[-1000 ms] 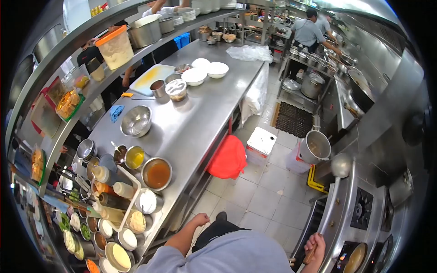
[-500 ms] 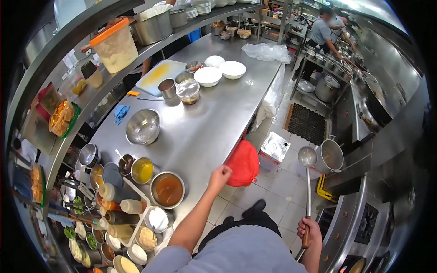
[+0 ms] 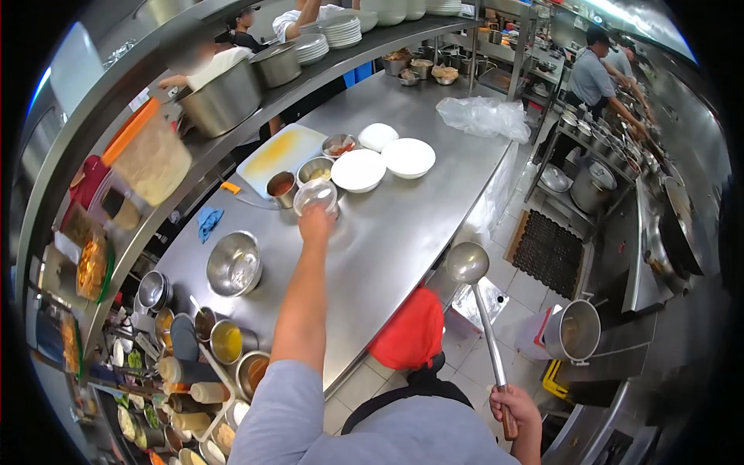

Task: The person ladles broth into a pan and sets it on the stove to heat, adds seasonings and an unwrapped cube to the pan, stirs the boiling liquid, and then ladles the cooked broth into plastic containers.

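Observation:
My left hand (image 3: 316, 223) reaches across the steel table and is at the near side of a round clear plastic tub (image 3: 316, 188). Its fingers are blurred and partly hidden, so I cannot tell whether they grip the tub. My right hand (image 3: 514, 411) is closed around the wooden handle of a long ladle (image 3: 490, 333), whose metal bowl points up and away from me. Beside the tub stand a steel pot of red sauce (image 3: 280, 186), a steel bowl with pale food (image 3: 315, 167) and two white bowls (image 3: 359, 170) (image 3: 408, 158).
On the steel table (image 3: 372, 248) are a mixing bowl (image 3: 234, 265), a cutting board (image 3: 279, 155) and a blue cloth (image 3: 208, 222). Sauce containers crowd the near left. A shelf (image 3: 325, 58) overhangs the left side. A red bag (image 3: 407, 329) hangs at the table edge. Co-workers (image 3: 593, 74) stand far right.
My left hand has moved forward from the table's near edge to the clear tub. The ladle's bowl has swung left, with my right hand still holding it. The view has shifted.

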Tool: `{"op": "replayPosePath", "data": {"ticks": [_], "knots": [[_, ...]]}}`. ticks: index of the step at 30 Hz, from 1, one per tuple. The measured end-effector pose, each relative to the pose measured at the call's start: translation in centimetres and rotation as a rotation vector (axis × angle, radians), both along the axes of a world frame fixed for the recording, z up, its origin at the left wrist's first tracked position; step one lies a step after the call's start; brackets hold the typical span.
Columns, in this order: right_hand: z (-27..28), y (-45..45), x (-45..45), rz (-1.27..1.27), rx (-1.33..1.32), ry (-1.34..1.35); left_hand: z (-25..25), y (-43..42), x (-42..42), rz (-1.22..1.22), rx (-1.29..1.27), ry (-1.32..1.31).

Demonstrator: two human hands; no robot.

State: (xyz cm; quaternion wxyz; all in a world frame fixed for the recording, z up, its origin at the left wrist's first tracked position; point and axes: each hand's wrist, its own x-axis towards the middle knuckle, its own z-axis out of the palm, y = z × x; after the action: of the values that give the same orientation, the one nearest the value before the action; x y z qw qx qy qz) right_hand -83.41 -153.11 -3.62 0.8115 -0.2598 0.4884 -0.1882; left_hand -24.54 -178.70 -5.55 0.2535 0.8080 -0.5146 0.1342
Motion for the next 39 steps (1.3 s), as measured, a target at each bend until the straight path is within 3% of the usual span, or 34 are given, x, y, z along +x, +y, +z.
{"op": "replayPosePath", "data": {"ticks": [4,11,13,17,19,23,25,30,39], "knots": [[0.7,-5.1,-2.3,0.147,-0.021,0.041,0.1,-4.0,-0.3,0.103,0.243,0.020],[3.2,-10.9,-2.5,0.173,-0.027,0.080,-2.2,-7.3,0.3,0.269,0.196,-0.053],[3.0,-11.4,-1.9,0.174,-0.053,0.054,-4.0,-8.1,2.5,0.170,0.228,-0.120],[2.7,-11.8,-0.1,0.180,-0.078,0.029,-2.5,-7.4,2.4,0.102,0.183,-0.046],[2.7,-12.0,1.2,0.199,-0.055,0.037,-1.2,-6.8,2.6,0.125,0.051,0.186],[3.7,-12.5,4.9,0.235,-0.072,0.034,0.1,-4.4,6.1,0.115,-0.105,0.279],[3.5,-13.5,7.1,0.308,-0.141,-0.032,-0.5,-2.5,8.6,-0.037,-0.464,0.826],[8.2,-17.0,17.4,0.364,-0.338,-0.064,0.5,4.0,9.0,0.033,-0.658,0.958],[7.9,-20.5,31.6,0.646,-0.737,0.234,-1.3,13.9,4.8,-0.027,-0.707,1.172]]}}
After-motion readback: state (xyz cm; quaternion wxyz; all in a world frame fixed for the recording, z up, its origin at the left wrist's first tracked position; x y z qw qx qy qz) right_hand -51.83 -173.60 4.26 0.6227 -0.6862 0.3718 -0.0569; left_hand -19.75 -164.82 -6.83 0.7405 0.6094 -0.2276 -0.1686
